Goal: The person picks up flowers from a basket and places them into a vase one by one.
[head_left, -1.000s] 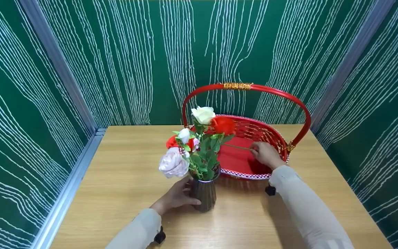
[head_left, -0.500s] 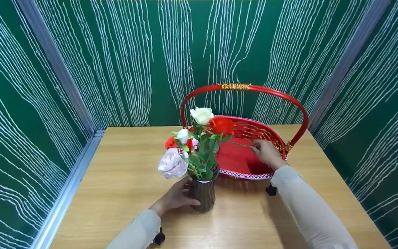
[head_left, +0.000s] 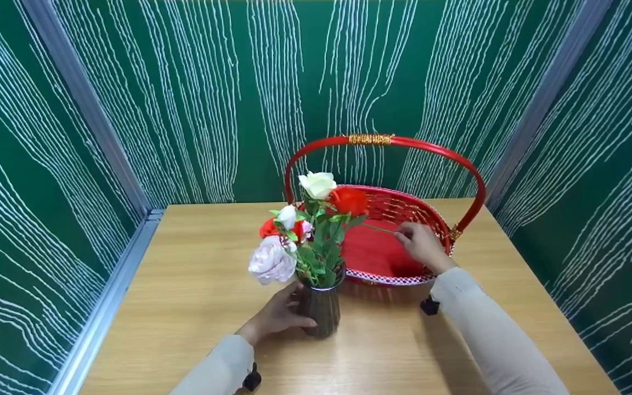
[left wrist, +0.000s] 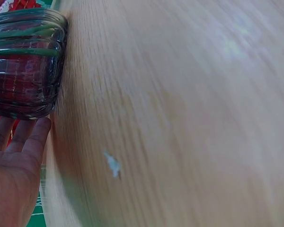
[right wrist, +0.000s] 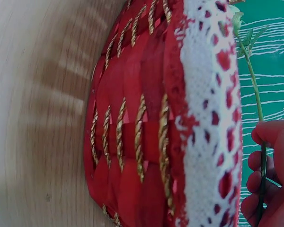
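A dark ribbed glass vase [head_left: 322,311] stands upright on the table, with green stems [left wrist: 23,51] showing through its wall. Above it spread a white rose [head_left: 317,185], red flowers [head_left: 350,201] and a large pale pink flower [head_left: 272,260]. My left hand [head_left: 278,318] holds the vase from the left, thumb in front and fingers round the far side. Over the red basket [head_left: 373,255], my right hand [head_left: 421,244] pinches a thin green flower stem [right wrist: 254,90]. That stem runs leftward behind the bouquet; a pale bloom [right wrist: 236,19] shows at its end in the right wrist view.
The basket's tall red handle [head_left: 431,148] arches up behind the bouquet. White lace [right wrist: 203,94] trims its rim, close to the right wrist. Green walls with white lines [head_left: 184,99] enclose the wooden table [head_left: 201,263] at the back and sides.
The whole scene shifts slightly left and down in the head view. My right hand keeps pinching the stem over the basket; my left hand stays on the vase.
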The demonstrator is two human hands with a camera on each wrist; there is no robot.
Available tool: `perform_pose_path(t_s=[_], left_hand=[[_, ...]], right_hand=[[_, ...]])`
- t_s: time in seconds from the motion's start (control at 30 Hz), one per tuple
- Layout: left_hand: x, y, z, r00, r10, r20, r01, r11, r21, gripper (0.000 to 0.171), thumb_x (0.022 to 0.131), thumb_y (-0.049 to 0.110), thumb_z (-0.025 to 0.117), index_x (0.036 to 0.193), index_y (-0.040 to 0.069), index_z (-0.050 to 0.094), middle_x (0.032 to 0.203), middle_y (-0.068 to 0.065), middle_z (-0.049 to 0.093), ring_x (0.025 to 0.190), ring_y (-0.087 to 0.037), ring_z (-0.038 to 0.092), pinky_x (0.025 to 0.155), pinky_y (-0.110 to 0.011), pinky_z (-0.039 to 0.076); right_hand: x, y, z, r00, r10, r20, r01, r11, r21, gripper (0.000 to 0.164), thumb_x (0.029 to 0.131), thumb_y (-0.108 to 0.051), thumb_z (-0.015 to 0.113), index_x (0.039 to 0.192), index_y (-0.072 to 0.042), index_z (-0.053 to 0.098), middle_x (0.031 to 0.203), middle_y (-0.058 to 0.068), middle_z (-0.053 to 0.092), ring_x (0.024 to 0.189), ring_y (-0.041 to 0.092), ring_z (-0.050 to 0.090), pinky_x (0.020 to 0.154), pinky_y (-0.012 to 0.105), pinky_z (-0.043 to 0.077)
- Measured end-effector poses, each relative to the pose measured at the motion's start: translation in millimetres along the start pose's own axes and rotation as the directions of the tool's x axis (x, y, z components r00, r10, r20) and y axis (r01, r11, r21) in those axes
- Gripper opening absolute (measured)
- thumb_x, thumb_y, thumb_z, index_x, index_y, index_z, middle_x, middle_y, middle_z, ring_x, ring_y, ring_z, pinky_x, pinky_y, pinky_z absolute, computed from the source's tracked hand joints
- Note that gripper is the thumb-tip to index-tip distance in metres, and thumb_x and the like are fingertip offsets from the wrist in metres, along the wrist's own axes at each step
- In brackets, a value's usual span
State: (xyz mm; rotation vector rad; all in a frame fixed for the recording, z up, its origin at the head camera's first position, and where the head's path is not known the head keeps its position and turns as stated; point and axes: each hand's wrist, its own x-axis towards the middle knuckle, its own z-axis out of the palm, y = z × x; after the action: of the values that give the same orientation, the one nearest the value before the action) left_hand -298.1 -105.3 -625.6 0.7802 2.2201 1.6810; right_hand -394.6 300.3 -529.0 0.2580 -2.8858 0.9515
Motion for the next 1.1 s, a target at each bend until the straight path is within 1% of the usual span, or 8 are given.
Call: perform_pose_path(t_s=[0.23, 0.37, 0.5, 0.67, 0.8, 0.93, 1.1], left_hand=[[-1.2, 0.6, 1.4, 1.0, -0.01, -0.011, 0.01, 1.0, 0.004, 0.073, 0.086, 0.013, 0.094, 0.145, 0.002, 0.053, 0.147, -0.019, 0.06, 0.139, -0.04, 0.061, 0.115, -0.052, 0.057], [-0.3, -1.5, 1.4, 1.0, -0.005, -0.012, 0.005, 1.0, 0.021, 0.074, 0.086, 0.014, 0.094, 0.146, 0.003, 0.052, 0.147, -0.018, 0.061, 0.139, -0.039, 0.061, 0.114, -0.05, 0.057], [0.0, -3.0, 1.5, 1.0, -0.018, -0.013, 0.018, 1.0, 0.02, 0.075, 0.085, 0.015, 0.095, 0.146, 0.004, 0.052, 0.149, -0.018, 0.06, 0.14, -0.041, 0.061, 0.115, -0.051, 0.056], [0.6, -3.0, 1.0, 1.0, -0.021, -0.013, 0.021, 1.0, 0.011, 0.073, 0.085, 0.016, 0.095, 0.144, 0.004, 0.053, 0.15, -0.019, 0.06, 0.139, -0.041, 0.062, 0.115, -0.052, 0.056], [1.6, -3.5, 0.5, 1.0, -0.021, -0.007, 0.021, 1.0, 0.002, 0.072, 0.086, 0.016, 0.095, 0.143, 0.005, 0.053, 0.151, -0.017, 0.06, 0.137, -0.037, 0.063, 0.115, -0.052, 0.056], [2.3, -4.2, 0.0, 1.0, -0.025, 0.0, 0.025, 1.0, 0.005, 0.073, 0.086, 0.017, 0.094, 0.146, 0.007, 0.053, 0.151, -0.015, 0.06, 0.138, -0.035, 0.063, 0.116, -0.051, 0.056], [2.0, -4.5, -0.1, 1.0, -0.027, 0.002, 0.027, 1.0, 0.012, 0.072, 0.087, 0.017, 0.094, 0.145, 0.006, 0.053, 0.15, -0.016, 0.06, 0.138, -0.037, 0.062, 0.116, -0.052, 0.056]], right_hand=[[-8, -7, -2, 1.0, 0.02, 0.012, -0.02, 0.998, 0.06, 0.02, 0.111, -0.021, 0.063, 0.12, -0.007, 0.075, 0.114, 0.015, 0.077, 0.099, 0.029, 0.067, 0.089, 0.045, 0.06], [-11, -10, -3, 1.0, 0.009, -0.008, -0.008, 0.997, 0.081, 0.019, 0.111, -0.02, 0.064, 0.119, -0.007, 0.076, 0.113, 0.016, 0.077, 0.099, 0.028, 0.066, 0.089, 0.044, 0.059], [-14, -13, -3, 1.0, 0.008, -0.028, -0.005, 0.994, 0.106, 0.019, 0.111, -0.02, 0.064, 0.118, -0.008, 0.076, 0.114, 0.017, 0.077, 0.099, 0.027, 0.065, 0.089, 0.041, 0.057], [-20, -17, -4, 0.999, 0.011, -0.052, -0.004, 0.99, 0.142, 0.018, 0.111, -0.02, 0.064, 0.117, -0.007, 0.076, 0.112, 0.017, 0.077, 0.098, 0.026, 0.065, 0.086, 0.032, 0.055], [-23, -19, -5, 0.998, -0.001, -0.062, 0.012, 0.984, 0.178, 0.019, 0.111, -0.02, 0.064, 0.117, -0.007, 0.076, 0.111, 0.016, 0.077, 0.097, 0.024, 0.065, 0.083, 0.025, 0.054], [-25, -22, -6, 0.997, -0.001, -0.083, 0.017, 0.98, 0.199, 0.02, 0.111, -0.02, 0.064, 0.117, -0.006, 0.076, 0.11, 0.016, 0.077, 0.097, 0.023, 0.064, 0.081, 0.022, 0.053], [-25, -25, -6, 0.993, 0.005, -0.121, 0.023, 0.973, 0.23, 0.019, 0.11, -0.018, 0.065, 0.116, -0.004, 0.077, 0.108, 0.016, 0.076, 0.094, 0.022, 0.062, 0.079, 0.019, 0.052]])
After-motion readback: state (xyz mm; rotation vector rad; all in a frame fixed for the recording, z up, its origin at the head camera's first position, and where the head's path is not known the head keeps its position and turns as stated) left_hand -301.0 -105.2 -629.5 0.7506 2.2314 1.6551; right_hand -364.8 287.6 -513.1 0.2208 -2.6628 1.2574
